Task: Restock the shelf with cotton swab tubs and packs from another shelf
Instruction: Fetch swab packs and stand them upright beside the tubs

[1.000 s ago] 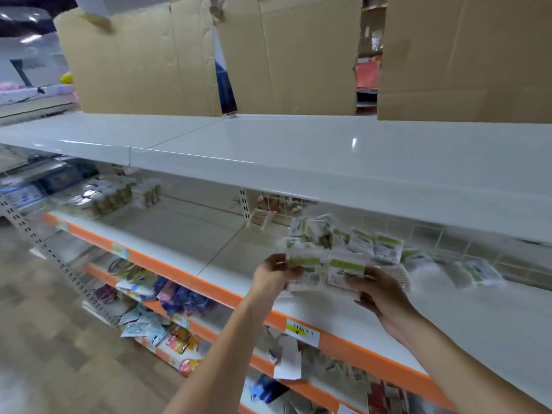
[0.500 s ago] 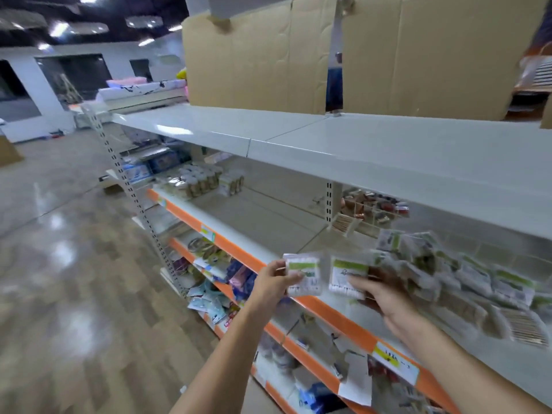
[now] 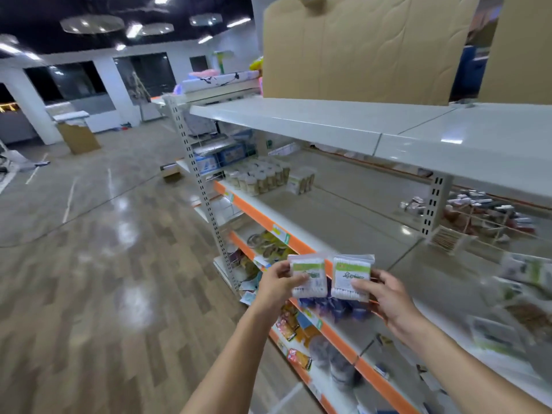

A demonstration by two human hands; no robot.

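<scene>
The left hand (image 3: 276, 283) pinches one cotton swab pack (image 3: 309, 274), the right hand (image 3: 388, 297) grips another pack (image 3: 352, 277) just beside it; both stand upright, labels facing the camera, in front of the orange-edged shelf (image 3: 254, 212).

Single head-worn wide-angle view, looking forward and down along the shelf (image 3: 337, 213), hands close below, aisle floor (image 3: 89, 264) stretching left
</scene>
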